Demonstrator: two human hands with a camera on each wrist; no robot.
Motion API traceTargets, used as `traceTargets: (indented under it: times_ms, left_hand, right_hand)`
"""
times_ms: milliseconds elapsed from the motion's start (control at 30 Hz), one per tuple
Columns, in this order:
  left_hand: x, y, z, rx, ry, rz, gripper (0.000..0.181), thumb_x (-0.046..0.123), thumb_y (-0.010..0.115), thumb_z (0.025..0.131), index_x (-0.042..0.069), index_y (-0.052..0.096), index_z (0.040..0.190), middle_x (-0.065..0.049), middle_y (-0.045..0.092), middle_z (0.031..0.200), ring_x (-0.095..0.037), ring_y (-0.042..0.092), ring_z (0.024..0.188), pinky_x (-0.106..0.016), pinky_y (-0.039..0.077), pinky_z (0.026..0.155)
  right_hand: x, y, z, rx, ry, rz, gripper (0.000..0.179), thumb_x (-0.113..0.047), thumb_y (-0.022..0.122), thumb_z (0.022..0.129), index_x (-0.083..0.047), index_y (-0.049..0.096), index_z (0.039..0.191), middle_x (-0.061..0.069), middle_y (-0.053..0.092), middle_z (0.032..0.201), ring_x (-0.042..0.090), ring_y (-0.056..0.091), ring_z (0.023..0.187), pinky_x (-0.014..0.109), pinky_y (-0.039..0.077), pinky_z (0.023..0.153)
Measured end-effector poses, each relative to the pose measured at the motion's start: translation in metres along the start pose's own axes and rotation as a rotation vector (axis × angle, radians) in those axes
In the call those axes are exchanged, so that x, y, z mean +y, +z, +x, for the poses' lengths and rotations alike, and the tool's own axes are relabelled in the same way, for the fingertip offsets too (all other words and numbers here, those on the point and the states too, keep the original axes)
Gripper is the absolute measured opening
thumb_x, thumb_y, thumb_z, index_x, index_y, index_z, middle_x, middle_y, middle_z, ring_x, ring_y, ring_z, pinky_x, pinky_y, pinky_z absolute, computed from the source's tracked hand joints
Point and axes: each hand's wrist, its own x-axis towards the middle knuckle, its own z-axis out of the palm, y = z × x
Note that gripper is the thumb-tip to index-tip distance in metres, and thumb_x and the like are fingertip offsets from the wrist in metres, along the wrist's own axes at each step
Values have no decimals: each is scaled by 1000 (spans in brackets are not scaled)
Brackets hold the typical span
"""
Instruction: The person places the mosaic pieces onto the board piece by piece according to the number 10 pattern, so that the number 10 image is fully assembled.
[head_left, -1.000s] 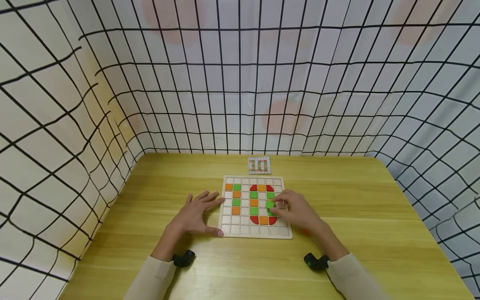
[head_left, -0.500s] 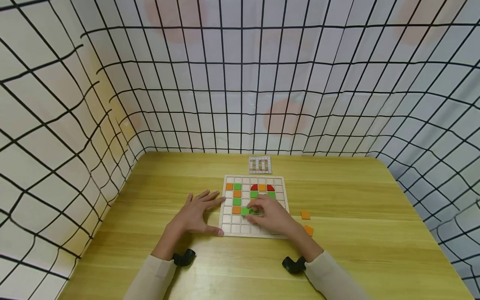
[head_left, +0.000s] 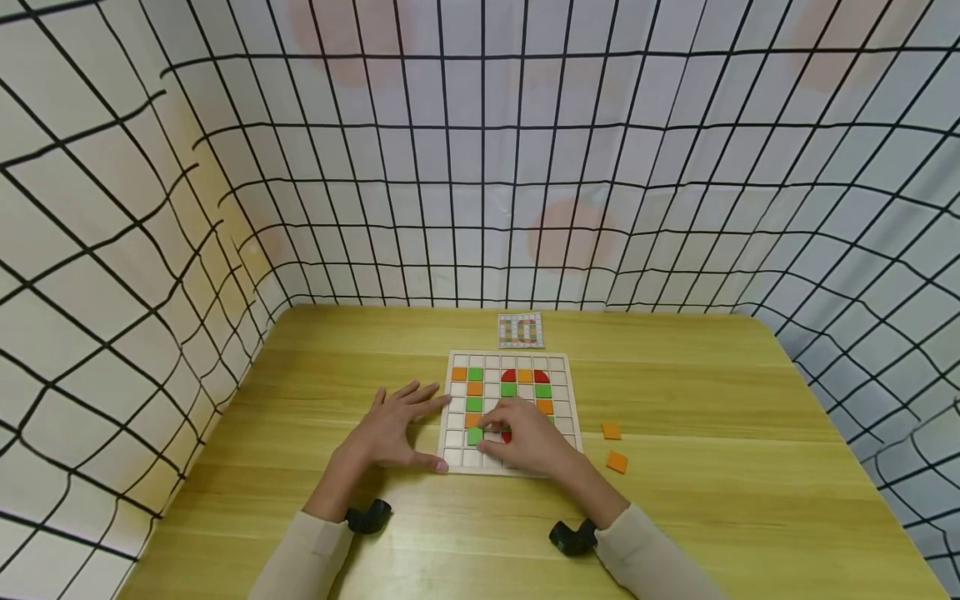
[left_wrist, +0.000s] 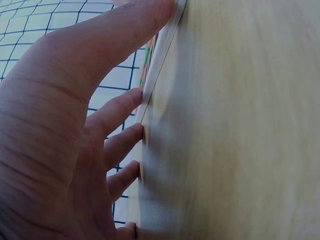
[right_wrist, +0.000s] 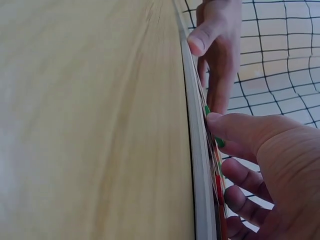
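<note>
A white gridded board (head_left: 465, 457) lies flat on the table, with green, orange and red tiles in several of its squares. My left hand (head_left: 393, 429) is spread at the board's left edge, thumb and forefinger touching that edge. Over the lower middle of the board, my right hand (head_left: 525, 435) pinches a green square tile (head_left: 475, 437) between thumb and forefinger, just below an orange tile (head_left: 473, 420) in the left column. In the right wrist view the green tile (right_wrist: 220, 142) appears tilted at the fingertips. The right hand hides part of the tile pattern.
Two loose orange tiles (head_left: 611, 431) lie on the wooden table (head_left: 712, 433) to the right of the board. Behind the board is a small printed pattern card (head_left: 521, 331). A white cloth wall with black grid lines (head_left: 480, 200) encloses the table's back and sides.
My right hand has moved left across the board with the green tile, from the right part to the left column. The loose orange tiles came into full sight. My left hand stays put.
</note>
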Motion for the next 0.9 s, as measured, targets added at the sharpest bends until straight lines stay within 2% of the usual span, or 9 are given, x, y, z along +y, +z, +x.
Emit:
traceTargets:
  times_ms: [333,667,900]
  left_hand:
    - [0,0,0,-4,-2,6,108,84,75,65,38,43,157,-1,33,169,-37,23,158,-78,8,119]
    - [1,-1,0,-1,-3,-7,109,84,76,64,38,43,157,0,32,169,-36,23,159,-78,7,119]
    - [-1,0,0,-1,-1,-12,110,83,77,64,37,43,157,1,32,169,-36,23,159,-78,7,119]
  right_hand:
    - [-2,3,0,16,-2,-15,25,-41,82,87,-26,81,107,-13,65,91,7,54,86,29,47,79]
    - [5,-1,-3,-3,46,62,27,-43,82,87,-27,79,110,-12,65,98,8,54,91,33,49,85]
    - [21,-17,-12,70,46,85,30,-40,85,85,-22,80,108,-9,67,93,12,58,87,32,50,81]
